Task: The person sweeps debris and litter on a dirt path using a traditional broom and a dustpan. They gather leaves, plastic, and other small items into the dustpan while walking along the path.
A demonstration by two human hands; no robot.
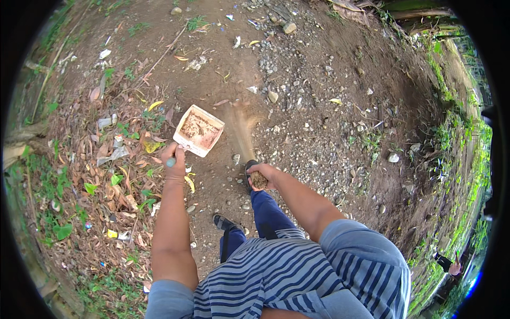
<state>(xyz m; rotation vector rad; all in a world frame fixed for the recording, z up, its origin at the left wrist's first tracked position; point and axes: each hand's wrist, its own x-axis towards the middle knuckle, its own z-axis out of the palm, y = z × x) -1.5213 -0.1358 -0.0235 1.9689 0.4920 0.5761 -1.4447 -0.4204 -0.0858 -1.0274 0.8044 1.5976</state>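
My left hand [174, 158] grips the light blue handle of a square, dirt-stained white dustpan [200, 129], held out left of centre above the dirt path. My right hand [262, 175], near the middle, is closed round the bound brown grip of a stick broom [241, 141], whose length stretches forward and is smeared by motion, so its far end cannot be made out. My sandaled feet [224, 223] and blue trouser legs show below my hands.
Dry leaves [122, 196], litter and weeds cover the left side. Pebbles [271, 69] scatter over the dirt ahead and to the right. Logs [18, 154] lie at the left edge. Green growth [451, 106] lines the right. Another person [449, 266] is at the lower right rim.
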